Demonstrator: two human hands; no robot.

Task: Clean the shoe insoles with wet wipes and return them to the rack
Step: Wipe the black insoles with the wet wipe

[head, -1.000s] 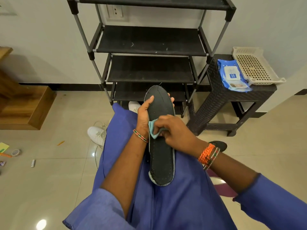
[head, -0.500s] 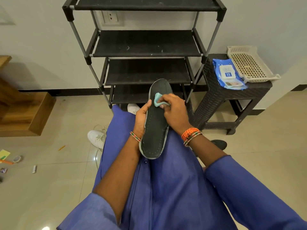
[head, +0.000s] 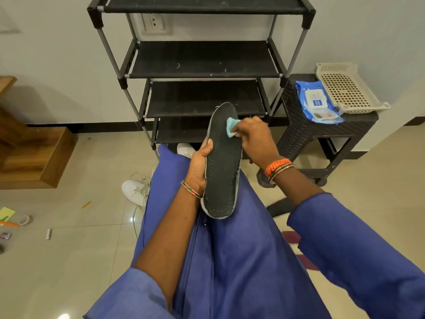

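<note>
A dark grey shoe insole [head: 222,171] with a pale edge stands tilted above my lap, toe end pointing up toward the rack. My left hand [head: 199,166] grips its left edge near the middle. My right hand [head: 255,140] pinches a folded light blue wet wipe [head: 231,127] and presses it on the insole's upper right part. The black shoe rack [head: 202,63] stands straight ahead against the wall, and its visible shelves hold nothing.
A dark wicker stool [head: 319,132] at the right carries a blue wet wipes pack [head: 316,102] and a beige perforated tray [head: 349,88]. White sneakers [head: 135,189] lie on the tiled floor by my left knee. A wooden step [head: 34,162] and small litter sit at left.
My right hand has carried the wipe from the insole's middle up to its toe end. The insole's heel has risen off my lap as the view shifted.
</note>
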